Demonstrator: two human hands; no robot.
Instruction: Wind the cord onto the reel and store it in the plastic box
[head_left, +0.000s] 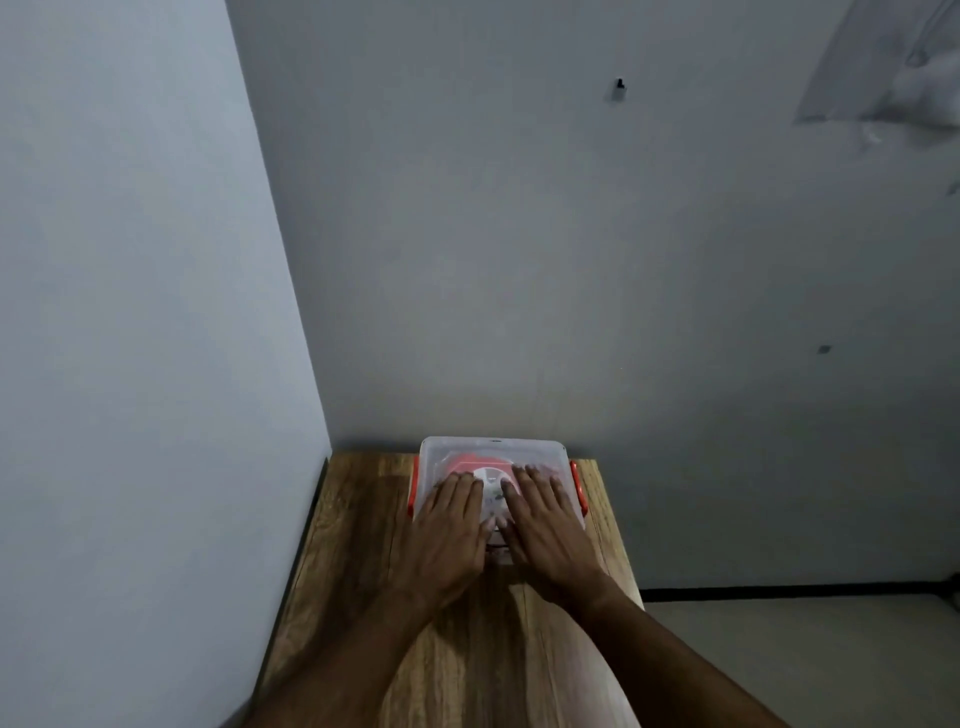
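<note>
A clear plastic box (498, 451) with a translucent lid and orange side latches (577, 486) stands at the far end of the wooden table (363, 545). Through the lid shows the reel (491, 478), orange with a white round centre. My left hand (449, 535) lies flat on the left half of the lid with straight fingers. My right hand (545, 525) lies flat on the right half in the same way. The cord itself is not discernible through the lid.
The table stands in a corner, with a wall on the left and another right behind the box. Its right edge drops to a pale floor (805, 665). A small dark hook (620, 85) sits high on the back wall.
</note>
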